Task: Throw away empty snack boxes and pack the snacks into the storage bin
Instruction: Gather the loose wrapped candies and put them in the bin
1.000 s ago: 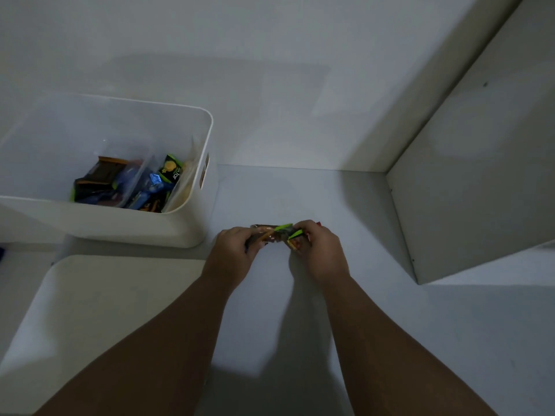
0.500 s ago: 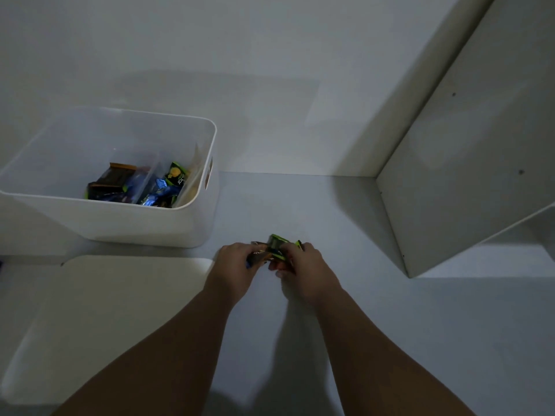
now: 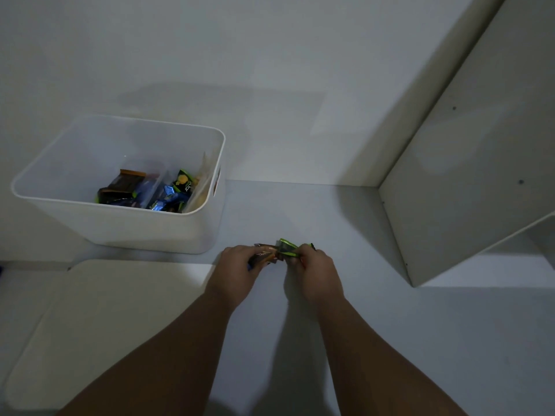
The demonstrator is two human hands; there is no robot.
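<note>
Evidently mid-packing: the left hand [image 3: 240, 267] and right hand [image 3: 318, 271] each pinch a small bunch of snack packets [image 3: 283, 250] between them, low over the shelf [image 3: 330, 220], near the storage bin [image 3: 120, 226]; next, the bunch likely needs carrying left over its rim and releasing

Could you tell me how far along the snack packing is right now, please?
Done: several wrapped snacks lie in the white storage bin. In hand: the left hand holds a brown packet, the right hand a green packet. Left: those packets are not yet in the bin, and a flat white lid lies beside it. No snack box shows.
</note>
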